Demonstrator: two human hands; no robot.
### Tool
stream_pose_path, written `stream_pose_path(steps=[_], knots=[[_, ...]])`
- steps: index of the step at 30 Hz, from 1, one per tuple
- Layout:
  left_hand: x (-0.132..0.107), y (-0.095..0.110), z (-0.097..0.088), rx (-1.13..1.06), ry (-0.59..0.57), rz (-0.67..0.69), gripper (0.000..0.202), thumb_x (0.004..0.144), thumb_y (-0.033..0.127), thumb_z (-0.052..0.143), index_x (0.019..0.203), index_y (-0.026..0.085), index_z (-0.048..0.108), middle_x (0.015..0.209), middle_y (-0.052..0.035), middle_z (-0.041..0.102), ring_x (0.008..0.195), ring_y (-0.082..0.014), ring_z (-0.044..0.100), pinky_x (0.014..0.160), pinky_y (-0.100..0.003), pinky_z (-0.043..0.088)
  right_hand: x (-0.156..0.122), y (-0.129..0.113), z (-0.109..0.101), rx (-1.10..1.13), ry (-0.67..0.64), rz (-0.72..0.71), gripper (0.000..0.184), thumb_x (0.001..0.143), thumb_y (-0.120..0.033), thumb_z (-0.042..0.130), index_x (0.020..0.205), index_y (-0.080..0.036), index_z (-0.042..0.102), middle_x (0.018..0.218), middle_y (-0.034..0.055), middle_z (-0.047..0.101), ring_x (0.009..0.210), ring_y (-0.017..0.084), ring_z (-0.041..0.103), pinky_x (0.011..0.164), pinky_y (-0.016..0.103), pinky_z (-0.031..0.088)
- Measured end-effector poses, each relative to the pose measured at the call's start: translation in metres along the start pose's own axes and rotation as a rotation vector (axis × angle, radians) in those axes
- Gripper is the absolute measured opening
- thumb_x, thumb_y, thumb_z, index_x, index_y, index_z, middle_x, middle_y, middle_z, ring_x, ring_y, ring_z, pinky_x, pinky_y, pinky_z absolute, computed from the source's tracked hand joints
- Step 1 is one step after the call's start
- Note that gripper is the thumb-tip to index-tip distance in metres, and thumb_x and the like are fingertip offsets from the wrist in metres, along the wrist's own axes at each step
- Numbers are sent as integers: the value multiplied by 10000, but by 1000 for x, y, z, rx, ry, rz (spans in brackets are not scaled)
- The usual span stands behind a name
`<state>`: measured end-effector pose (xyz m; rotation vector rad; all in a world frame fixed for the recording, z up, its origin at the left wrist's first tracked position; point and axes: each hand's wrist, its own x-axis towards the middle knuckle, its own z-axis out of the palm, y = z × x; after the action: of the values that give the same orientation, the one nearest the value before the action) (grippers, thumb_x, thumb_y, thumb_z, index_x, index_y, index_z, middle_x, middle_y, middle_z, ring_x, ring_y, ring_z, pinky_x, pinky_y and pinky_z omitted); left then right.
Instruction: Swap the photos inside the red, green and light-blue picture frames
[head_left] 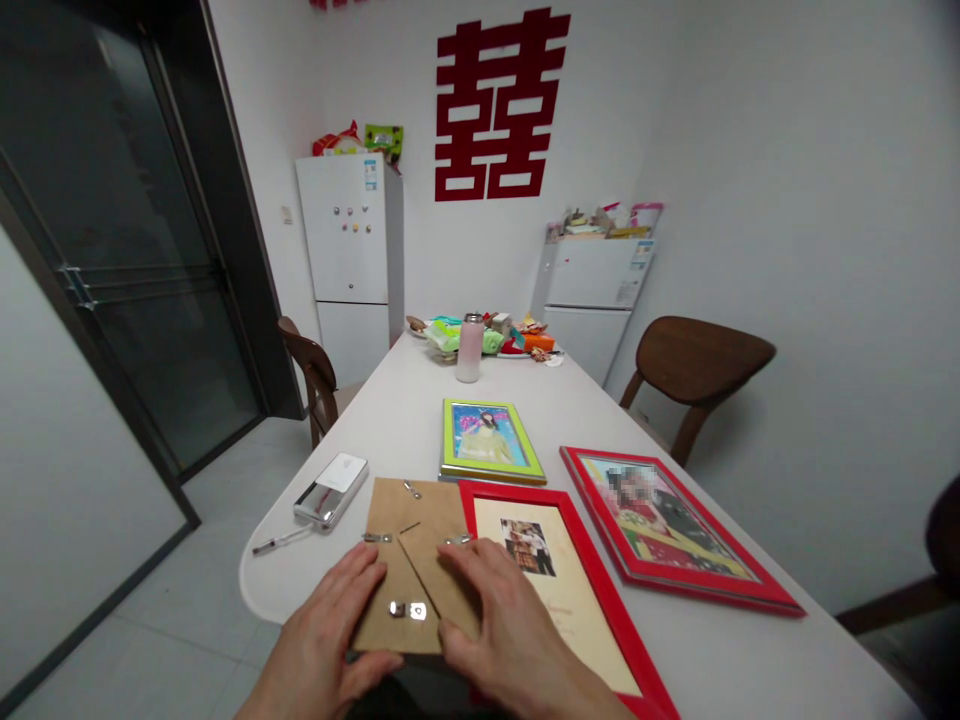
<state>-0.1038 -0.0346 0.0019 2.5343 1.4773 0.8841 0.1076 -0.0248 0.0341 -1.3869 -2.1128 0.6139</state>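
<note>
Ahead of the left hand [328, 622], a silver device [330, 492] lies on the counter [292, 590]. That hand and the right hand [510, 622] grip opposite edges of a brown board [409, 565], a green frame [491, 440] beyond. Partly behind the right hand lies a red frame [577, 590]; farther right, a second red frame [675, 525].

1. A red cutout [491, 149] is on the white wall [600, 100], upper centre.
2. Magnets [355, 229] dot a white refrigerator [341, 260], upper left.
3. A pink bottle [469, 356] stands upright on the bench [382, 420], centre.
4. A brown chair [697, 360] stands right.
</note>
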Motion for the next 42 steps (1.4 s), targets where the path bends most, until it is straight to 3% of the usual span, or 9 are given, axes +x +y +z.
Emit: stream_pose_path(steps=[4, 9, 13, 21, 27, 33, 42], knots=[[17, 37, 19, -55, -166, 29, 577, 637, 341, 638, 1151, 145, 461, 1226, -159, 432, 1137, -284, 375, 916, -416, 349, -24, 29, -27, -41, 3, 40, 456, 602, -232, 511, 1057, -202, 520, 1034, 72, 485, 969, 195, 444, 875, 324, 331], [44, 81, 40, -140, -428, -40, 630, 577, 278, 673, 1136, 68, 470, 1242, -206, 386, 1156, -316, 331, 945, -436, 299, -47, 72, -46, -128, -6, 166, 426, 597, -251, 511, 1018, -214, 557, 1058, 81, 502, 999, 222, 450, 898, 357, 319], [59, 100, 48, -203, -454, -94, 618, 556, 245, 682, 1122, 89, 489, 1245, -191, 392, 1150, -318, 343, 948, -437, 293, -54, 90, -52, -188, 22, 202, 421, 597, -257, 499, 1007, -201, 576, 1078, 91, 510, 1008, 231, 457, 902, 357, 316], [64, 94, 59, -170, -442, -84, 461, 648, 253, 595, 1084, 118, 523, 1202, -161, 460, 1140, -307, 365, 946, -496, 250, -50, 97, -45, -277, 53, 150, 420, 588, -263, 515, 995, -197, 593, 1046, 95, 538, 981, 242, 468, 878, 371, 329], [59, 89, 61, -148, -429, -23, 467, 675, 299, 575, 1107, 138, 501, 1225, -147, 439, 1151, -296, 354, 952, -490, 248, -45, 105, -47, -282, 92, 117, 335, 708, -344, 472, 976, -188, 598, 987, 94, 557, 921, 220, 486, 833, 356, 356], [56, 85, 58, -260, -435, 71, 645, 579, 483, 640, 1100, 130, 503, 1195, -180, 461, 1112, -340, 391, 930, -535, 247, -27, 123, -49, -418, 165, 159, 283, 776, -240, 382, 900, -154, 620, 853, 95, 550, 810, 203, 490, 749, 333, 382], [63, 89, 53, -171, -541, -10, 688, 489, 409, 727, 1083, 136, 515, 1225, -142, 441, 1123, -303, 390, 955, -458, 263, -10, 131, -52, -433, 101, 142, 238, 754, -180, 398, 738, -158, 634, 788, 76, 520, 779, 181, 477, 709, 293, 383]])
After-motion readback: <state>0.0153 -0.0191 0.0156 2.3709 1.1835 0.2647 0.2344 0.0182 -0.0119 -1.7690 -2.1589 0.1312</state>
